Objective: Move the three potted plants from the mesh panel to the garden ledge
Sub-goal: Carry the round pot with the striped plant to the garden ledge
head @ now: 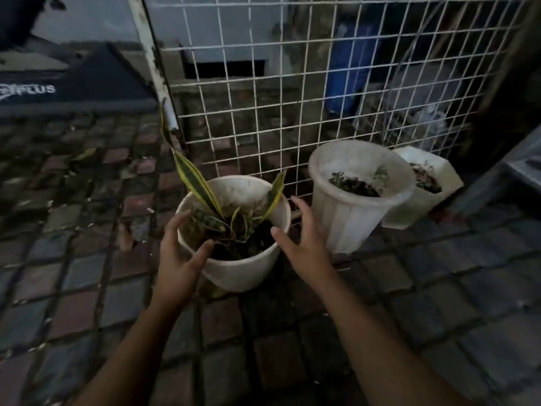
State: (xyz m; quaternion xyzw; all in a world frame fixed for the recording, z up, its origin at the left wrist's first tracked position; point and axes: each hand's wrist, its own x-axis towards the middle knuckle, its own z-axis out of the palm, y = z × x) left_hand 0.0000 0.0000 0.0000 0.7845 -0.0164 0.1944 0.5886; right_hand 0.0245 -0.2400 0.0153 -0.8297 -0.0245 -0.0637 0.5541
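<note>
Three white pots stand on the brick paving in front of the white mesh panel (292,83). The nearest pot (240,268) holds a snake plant with yellow-edged leaves. A ribbed round pot (351,212) with small green sprouts stands to its right. Behind that one a third, angular pot (433,197) is partly hidden. My left hand (178,259) is at the near pot's left rim with fingers spread, its thumb at the rim. My right hand (304,244) hovers open at the pot's right side. Neither hand has closed on the pot.
A rusty white pole (155,68) leans at the panel's left edge. A dark sign board (87,83) lies at the left rear. Blue containers (348,68) and clutter sit behind the mesh. A grey ledge or step (503,183) runs at the right. The light is dim.
</note>
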